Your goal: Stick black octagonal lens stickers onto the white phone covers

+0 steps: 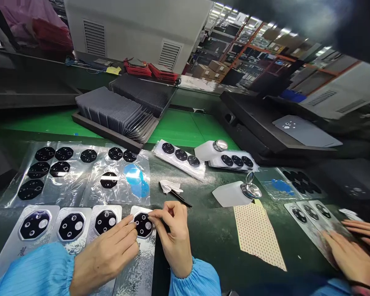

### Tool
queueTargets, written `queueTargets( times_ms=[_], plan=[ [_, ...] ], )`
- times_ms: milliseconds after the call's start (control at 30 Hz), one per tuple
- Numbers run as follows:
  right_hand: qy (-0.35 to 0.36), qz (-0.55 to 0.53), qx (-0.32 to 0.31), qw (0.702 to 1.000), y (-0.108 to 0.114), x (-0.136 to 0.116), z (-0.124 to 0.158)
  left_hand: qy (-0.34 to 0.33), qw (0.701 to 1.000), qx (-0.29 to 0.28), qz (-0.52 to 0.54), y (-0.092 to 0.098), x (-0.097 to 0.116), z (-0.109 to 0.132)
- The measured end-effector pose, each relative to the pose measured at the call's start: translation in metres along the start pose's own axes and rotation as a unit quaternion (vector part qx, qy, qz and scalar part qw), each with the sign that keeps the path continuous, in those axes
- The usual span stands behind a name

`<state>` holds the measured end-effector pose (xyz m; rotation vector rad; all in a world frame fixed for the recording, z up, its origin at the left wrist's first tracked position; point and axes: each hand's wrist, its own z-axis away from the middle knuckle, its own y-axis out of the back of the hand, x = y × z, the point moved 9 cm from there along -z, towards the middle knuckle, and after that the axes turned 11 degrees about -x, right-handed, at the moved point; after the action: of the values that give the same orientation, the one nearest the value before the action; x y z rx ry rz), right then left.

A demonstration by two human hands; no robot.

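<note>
Several silvery phone back covers lie in a row at the front left, each bearing a black octagonal camera lens cover with round holes. My left hand (111, 248) is laid across the row with its fingers stretched out. Its fingertips touch the left side of the lens cover (142, 228) on the rightmost phone back cover (138, 267). On the other side my right hand (174, 232) pinches with thumb and forefinger at the upper right edge of that same lens cover. A black pen-like stick (180, 198) with a white wipe (170, 187) lies just beyond my hands.
Clear film sheets (77, 191) with loose black octagons lie behind the row. A black tray (101, 130) holds many dark panels. Two white pump bottles (231, 194) stand among stacked strips (179, 158) and a dotted sheet (259, 236). A co-worker's hands (348, 250) work at right.
</note>
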<state>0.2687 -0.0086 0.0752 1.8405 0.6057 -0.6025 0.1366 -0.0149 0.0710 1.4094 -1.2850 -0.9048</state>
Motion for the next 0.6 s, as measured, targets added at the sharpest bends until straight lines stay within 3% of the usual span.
queueTargets(
  times_ms=[300,600],
  plan=[
    [0.042,0.027,-0.015,0.999,-0.006,-0.014,0.0,-0.005,1.0,0.011,-0.026,0.006,0.003,-0.003],
    [0.097,0.12,-0.047,0.987,-0.022,-0.031,0.002,0.006,0.998,0.007,-0.056,0.009,0.004,-0.007]
  ],
)
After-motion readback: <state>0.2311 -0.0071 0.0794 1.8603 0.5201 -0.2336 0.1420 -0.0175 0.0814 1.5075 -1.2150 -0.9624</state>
